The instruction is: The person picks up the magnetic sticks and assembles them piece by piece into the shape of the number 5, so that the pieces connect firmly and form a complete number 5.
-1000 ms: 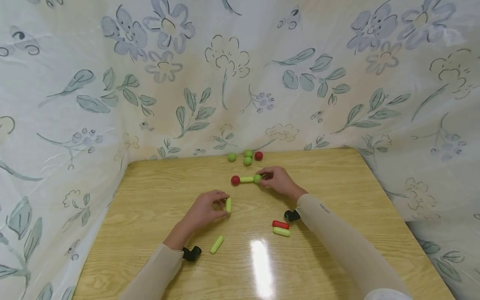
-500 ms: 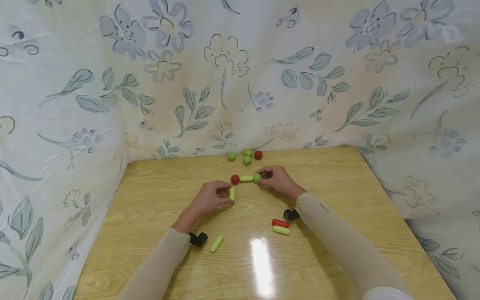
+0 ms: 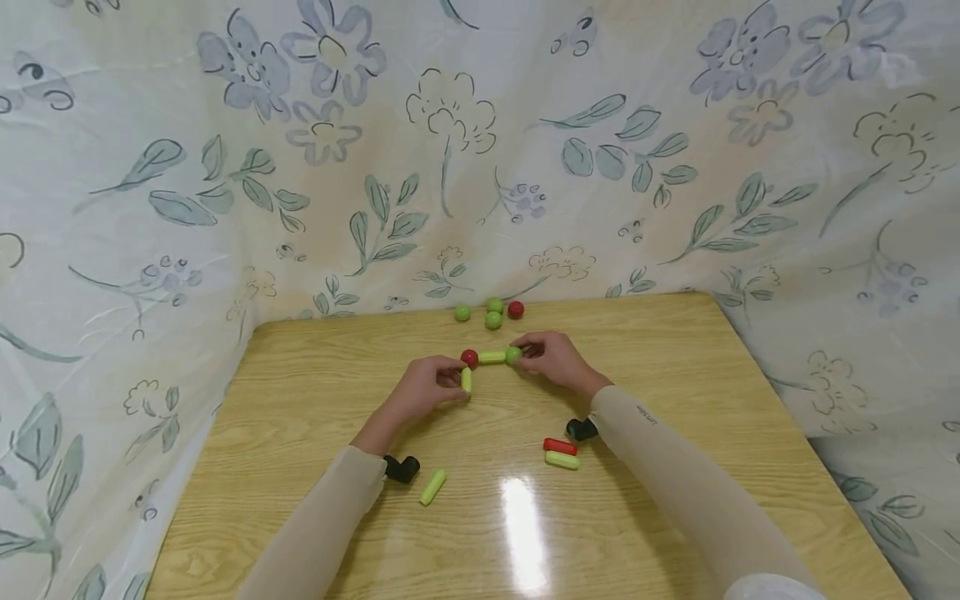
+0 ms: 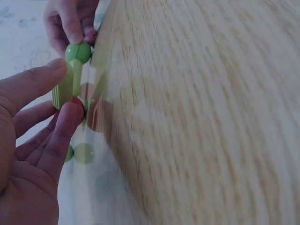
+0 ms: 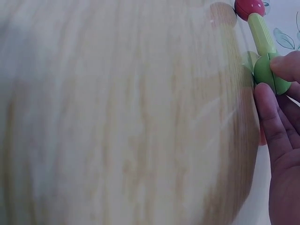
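Observation:
My left hand (image 3: 426, 389) pinches a yellow-green rod (image 3: 467, 382) between thumb and fingers. The rod's far end is at the red ball (image 3: 469, 358); whether they touch I cannot tell. That ball is joined by a second yellow-green rod (image 3: 492, 357) to a green ball (image 3: 513, 356), making one straight piece on the table. My right hand (image 3: 556, 363) holds the green ball between thumb and fingers, seen closely in the right wrist view as a green ball (image 5: 272, 75) with a seam. In the left wrist view the pinched rod (image 4: 63, 89) partly hides the red ball.
Several loose balls, green (image 3: 462, 312) and red (image 3: 516, 310), lie by the back edge against the flowered cloth (image 3: 390, 183). A red rod (image 3: 560, 447) and a yellow-green rod (image 3: 562, 460) lie side by side near the right forearm. Another yellow-green rod (image 3: 432, 487) lies near the left forearm.
My left hand has moved forward and slightly right with its rod, up to the red ball. My right hand has stayed on the green ball.

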Motion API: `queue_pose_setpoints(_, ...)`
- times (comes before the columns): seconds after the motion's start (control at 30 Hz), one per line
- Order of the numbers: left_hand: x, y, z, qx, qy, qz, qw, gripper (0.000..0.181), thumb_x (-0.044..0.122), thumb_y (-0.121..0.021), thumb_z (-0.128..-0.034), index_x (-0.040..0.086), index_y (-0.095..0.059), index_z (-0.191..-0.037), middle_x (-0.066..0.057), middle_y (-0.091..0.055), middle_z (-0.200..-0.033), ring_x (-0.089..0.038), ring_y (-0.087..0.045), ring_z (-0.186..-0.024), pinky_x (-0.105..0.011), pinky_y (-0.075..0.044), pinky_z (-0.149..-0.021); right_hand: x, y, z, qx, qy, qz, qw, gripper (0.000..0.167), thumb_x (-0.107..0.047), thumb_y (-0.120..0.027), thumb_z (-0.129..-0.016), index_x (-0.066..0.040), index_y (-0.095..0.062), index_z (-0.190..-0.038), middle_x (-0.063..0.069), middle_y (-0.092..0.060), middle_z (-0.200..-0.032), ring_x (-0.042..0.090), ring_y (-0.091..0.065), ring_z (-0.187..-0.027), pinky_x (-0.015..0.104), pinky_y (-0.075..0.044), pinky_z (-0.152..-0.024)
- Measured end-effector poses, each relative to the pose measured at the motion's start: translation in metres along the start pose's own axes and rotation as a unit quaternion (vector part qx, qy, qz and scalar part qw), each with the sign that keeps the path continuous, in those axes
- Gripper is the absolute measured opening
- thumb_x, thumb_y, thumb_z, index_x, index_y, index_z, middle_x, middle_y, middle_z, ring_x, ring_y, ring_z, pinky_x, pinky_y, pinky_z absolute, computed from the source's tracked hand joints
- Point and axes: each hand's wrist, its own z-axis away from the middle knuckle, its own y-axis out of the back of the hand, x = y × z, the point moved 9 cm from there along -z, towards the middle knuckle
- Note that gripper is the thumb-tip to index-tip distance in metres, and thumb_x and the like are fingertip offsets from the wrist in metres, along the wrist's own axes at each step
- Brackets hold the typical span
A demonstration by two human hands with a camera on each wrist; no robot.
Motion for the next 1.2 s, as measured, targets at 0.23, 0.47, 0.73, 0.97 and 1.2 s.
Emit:
queue_pose_setpoints(0.23,0.0014,-0.0010,-0.0033,-0.009,-0.004,-0.001,1.0000,0.049,0.011,-0.092,-0.0892,-0.001,-0.074,-0.133,-0.003,-0.074,-0.104,-0.017,-0.072,-0.095,-0.034,-0.061,-0.085,-0.0003,-0.0004,0.0001,-0.002,0.004,0.001,1.0000,0.030,-0.017,-0.084,-0.098,-0.011,-0.080,-0.127,0.004,-0.076,-0.116,0.019,-0.071,-0.100,0.037,-0.059,-0.088)
queue_pose_setpoints(0.47,-0.0020,-0.0023,-0.0050,-0.006,0.004,0.007,1.0000,0.050,0.010,-0.093,-0.0883,0.000,-0.074,-0.133,-0.003,-0.074,-0.104,-0.017,-0.072,-0.094,-0.035,-0.061,-0.087,0.0027,-0.0016,-0.0014,-0.003,-0.002,0.000,1.0000,0.029,-0.015,-0.085,-0.097,-0.012,-0.080,-0.126,0.004,-0.076,-0.116,0.019,-0.071,-0.100,0.037,-0.059,-0.088)
queue_pose_setpoints(0.73,-0.0040,-0.0033,-0.0045,0.007,0.002,0.026,0.9996,0.051,0.009,-0.091,-0.0894,0.002,-0.072,-0.136,-0.005,-0.075,-0.105,-0.018,-0.073,-0.095,-0.035,-0.061,-0.086,0.0019,-0.0010,0.0007,-0.004,-0.003,-0.006,1.0000,0.029,-0.016,-0.084,-0.098,-0.012,-0.080,-0.127,0.003,-0.076,-0.116,0.019,-0.071,-0.100,0.038,-0.059,-0.088)
queue_pose_setpoints(0.97,-0.0038,-0.0030,-0.0026,0.020,-0.003,0.046,0.9987,0.050,0.009,-0.090,-0.0905,0.001,-0.071,-0.136,-0.008,-0.076,-0.108,-0.020,-0.074,-0.098,-0.034,-0.061,-0.087,0.0021,-0.0008,0.0009,-0.008,-0.002,-0.016,0.9998,0.029,-0.016,-0.083,-0.099,-0.012,-0.080,-0.127,0.002,-0.075,-0.116,0.018,-0.070,-0.100,0.038,-0.058,-0.089)
queue_pose_setpoints(1.2,-0.0038,-0.0002,-0.0031,0.033,-0.004,0.043,0.9985,0.043,0.008,-0.086,-0.0945,-0.001,-0.071,-0.134,-0.008,-0.075,-0.112,-0.020,-0.073,-0.099,-0.034,-0.061,-0.088,0.0043,-0.0006,0.0002,-0.005,-0.004,-0.017,0.9998,0.028,-0.015,-0.084,-0.098,-0.011,-0.080,-0.126,0.003,-0.076,-0.115,0.019,-0.070,-0.100,0.038,-0.058,-0.089)
